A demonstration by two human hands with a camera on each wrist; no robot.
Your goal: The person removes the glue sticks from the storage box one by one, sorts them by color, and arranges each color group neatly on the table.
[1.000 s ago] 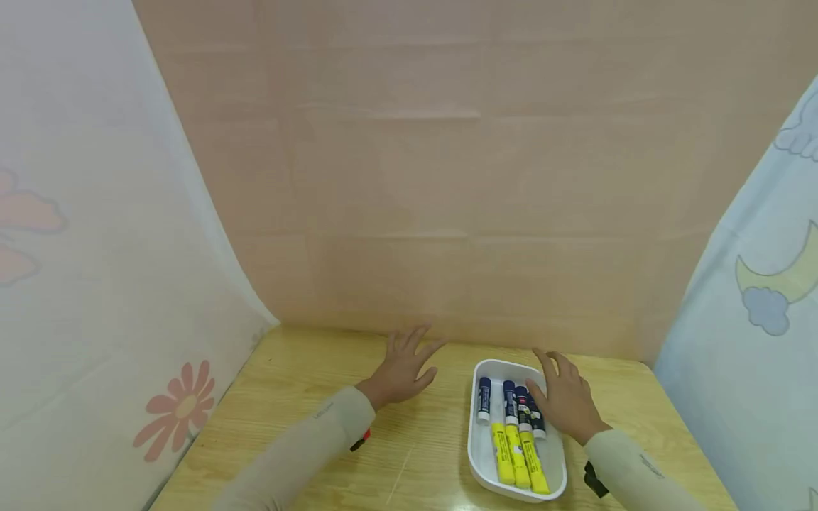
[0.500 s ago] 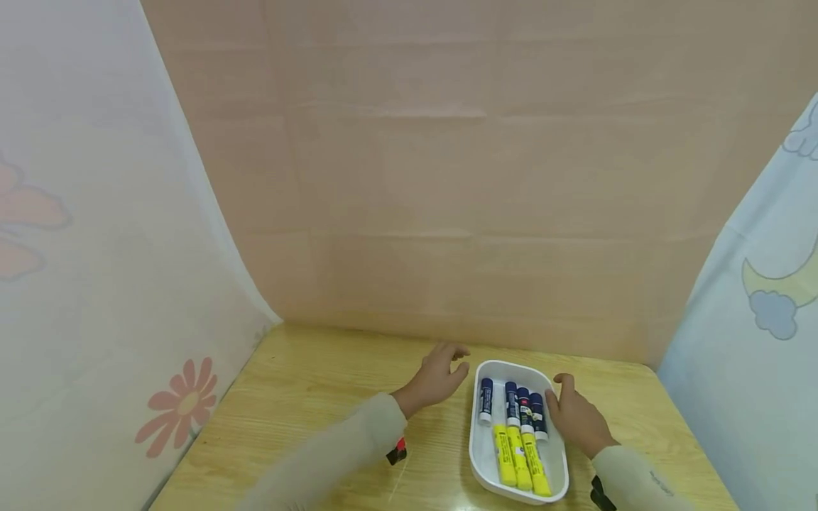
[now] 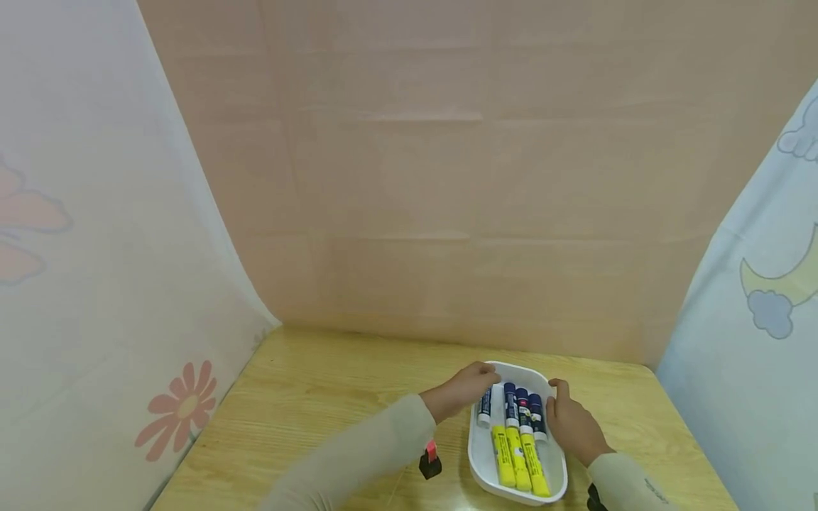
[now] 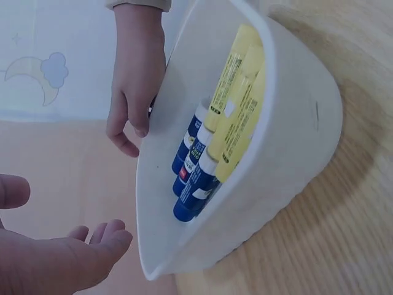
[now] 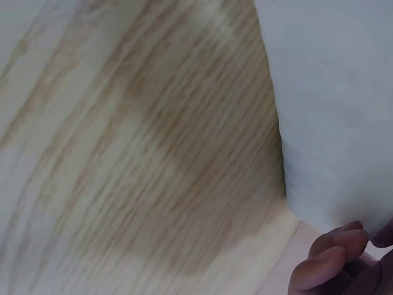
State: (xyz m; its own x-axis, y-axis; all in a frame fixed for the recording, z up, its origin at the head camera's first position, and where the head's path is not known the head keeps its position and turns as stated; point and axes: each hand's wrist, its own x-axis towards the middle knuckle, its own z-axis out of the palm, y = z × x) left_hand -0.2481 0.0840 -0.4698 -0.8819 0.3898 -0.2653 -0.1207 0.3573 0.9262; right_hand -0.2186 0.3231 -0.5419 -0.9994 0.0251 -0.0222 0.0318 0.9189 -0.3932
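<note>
A white plastic tray [image 3: 559, 461] stands on the table and holds blue-and-white glue sticks [image 3: 511, 406] toward its far end. Several yellow sticks [image 3: 519, 458], also like glue sticks, lie nearer the front. At the right rim my right hand [image 3: 575, 424] grips the tray; its curled fingers [image 5: 319, 267] meet the outer wall in the right wrist view. My left hand [image 3: 464, 390] hovers by the far left corner, partly covering one blue stick. Seen from the left wrist, its fingers [image 4: 110, 243] and thumb are spread apart, a small gap short of the tray.
Wooden table [image 3: 358, 380] extends to the left of the tray. A tan sheet [image 3: 396, 177] hangs behind it. Pale patterned cloths enclose the left side [image 3: 115, 213] and the right side [image 3: 754, 369].
My left hand has moved right, from over the table to the tray's far left corner. My right hand has drawn back from over the sticks to grip the right rim. The tray stays in place.
</note>
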